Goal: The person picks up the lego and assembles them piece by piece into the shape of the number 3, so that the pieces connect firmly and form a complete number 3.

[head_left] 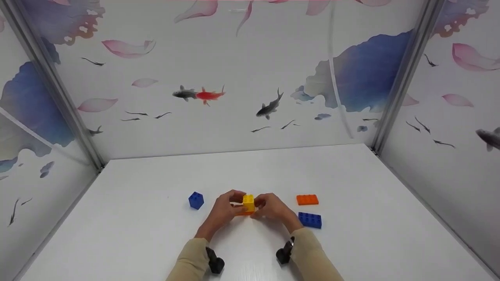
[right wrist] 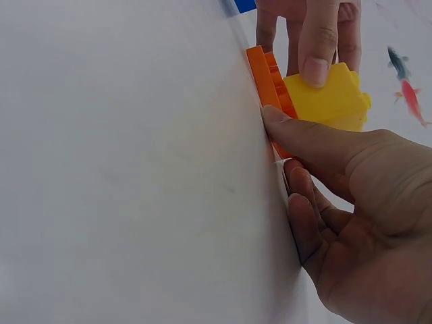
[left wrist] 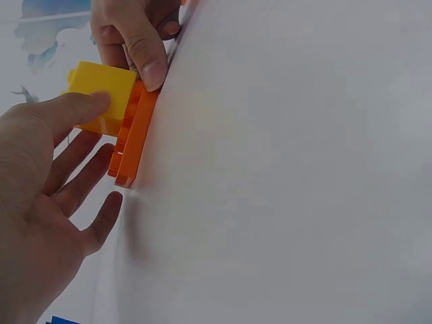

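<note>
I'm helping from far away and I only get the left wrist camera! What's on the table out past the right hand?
Observer: The head view shows a blue brick lying to the right of the right hand, next to the forearm.
Operator: Ooh! And is there a red fish on the wall? I can't find one.
Observer: Yes, a red fish is printed on the far wall, nose up against a dark one.
Operator: Cool! What's on the arms? I just see hands.
Observer: Beige sleeves, one on each arm, in the head view.
</note>
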A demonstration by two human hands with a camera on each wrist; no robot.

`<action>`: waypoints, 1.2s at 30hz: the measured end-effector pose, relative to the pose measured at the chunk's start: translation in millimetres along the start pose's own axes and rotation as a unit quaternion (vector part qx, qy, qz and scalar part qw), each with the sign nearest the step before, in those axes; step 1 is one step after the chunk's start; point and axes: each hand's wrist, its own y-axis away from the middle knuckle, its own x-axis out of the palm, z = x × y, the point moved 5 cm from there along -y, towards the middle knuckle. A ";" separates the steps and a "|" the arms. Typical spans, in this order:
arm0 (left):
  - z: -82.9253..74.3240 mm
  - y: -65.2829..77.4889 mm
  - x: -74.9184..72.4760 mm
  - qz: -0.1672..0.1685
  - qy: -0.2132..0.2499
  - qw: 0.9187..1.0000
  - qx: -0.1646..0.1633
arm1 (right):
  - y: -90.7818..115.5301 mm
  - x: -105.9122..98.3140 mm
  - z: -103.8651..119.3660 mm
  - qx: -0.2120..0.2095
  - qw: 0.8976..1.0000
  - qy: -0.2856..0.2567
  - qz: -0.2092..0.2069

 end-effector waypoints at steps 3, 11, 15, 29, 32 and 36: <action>1.1 0.1 0.5 0.000 0.003 1.000 0.004 | -1.1 0.3 0.1 -0.001 1.000 0.000 -0.001; 2.2 -1.7 1.8 0.004 0.009 1.000 -0.016 | -0.5 -0.8 -0.7 -0.006 1.000 0.003 0.009; 2.4 -2.1 1.7 0.008 0.008 1.000 -0.014 | 1.4 -3.4 -3.5 0.000 1.000 -0.010 0.016; 5.0 -3.5 -0.8 0.026 0.009 0.999 -0.034 | 6.8 -7.5 -14.4 -0.025 0.993 -0.109 0.040; 5.4 -3.2 -0.8 0.028 0.004 0.999 -0.030 | 7.1 -7.6 -15.9 -0.029 0.992 -0.118 0.037; 6.5 -3.5 -1.5 0.024 -0.001 0.999 -0.032 | 6.2 -6.9 -16.2 -0.017 0.993 -0.115 0.025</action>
